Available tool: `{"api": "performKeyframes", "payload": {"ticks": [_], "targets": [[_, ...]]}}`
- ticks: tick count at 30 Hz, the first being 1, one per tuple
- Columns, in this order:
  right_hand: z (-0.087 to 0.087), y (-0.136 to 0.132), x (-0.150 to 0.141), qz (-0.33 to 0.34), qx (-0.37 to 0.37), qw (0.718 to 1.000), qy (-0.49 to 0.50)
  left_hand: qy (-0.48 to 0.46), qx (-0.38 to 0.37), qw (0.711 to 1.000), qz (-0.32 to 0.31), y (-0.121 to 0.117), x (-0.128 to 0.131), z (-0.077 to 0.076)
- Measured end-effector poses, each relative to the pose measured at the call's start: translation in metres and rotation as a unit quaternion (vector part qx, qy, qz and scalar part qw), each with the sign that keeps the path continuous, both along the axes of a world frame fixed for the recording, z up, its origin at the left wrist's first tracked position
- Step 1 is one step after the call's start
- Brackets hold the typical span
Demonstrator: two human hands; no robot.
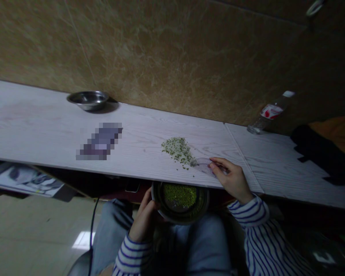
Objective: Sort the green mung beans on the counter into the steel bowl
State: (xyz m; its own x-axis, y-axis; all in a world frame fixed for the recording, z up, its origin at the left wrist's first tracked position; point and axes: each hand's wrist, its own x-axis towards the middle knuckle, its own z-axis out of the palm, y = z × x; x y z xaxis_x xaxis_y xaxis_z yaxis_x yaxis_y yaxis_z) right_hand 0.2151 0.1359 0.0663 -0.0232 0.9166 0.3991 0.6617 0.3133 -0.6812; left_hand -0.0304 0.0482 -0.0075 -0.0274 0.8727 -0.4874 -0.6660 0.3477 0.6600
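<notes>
My left hand (145, 216) grips the left rim of a round metal bowl (202, 209), held over my lap just below the table's front edge. Small green beans (179, 194), like mung beans, lie in the bowl with a few pale bits among them. My right hand (230, 176) pinches a clear plastic protractor (203, 165) between thumb and fingers, low over the table. The protractor's left end meets the tip of a spread pile of white grains mixed with green beans (176, 148). A few loose beans lie about the pile.
An empty steel bowl (87, 100) stands by the wall at the back left. A blurred-out flat object (101, 142) lies in front of it. A plastic bottle (270, 113) stands at the right, near dark and orange cloth (327, 149). A shelf runs under the table (138, 161).
</notes>
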Motion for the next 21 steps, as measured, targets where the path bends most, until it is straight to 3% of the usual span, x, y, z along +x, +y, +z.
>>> {"api": "performKeyframes", "payload": {"ticks": [21], "targets": [[0.000, 0.004, -0.023, 0.028, 0.000, 1.000, 0.005, 0.003, 0.003, 1.000, 0.019, -0.003, -0.006, 0.004]]}}
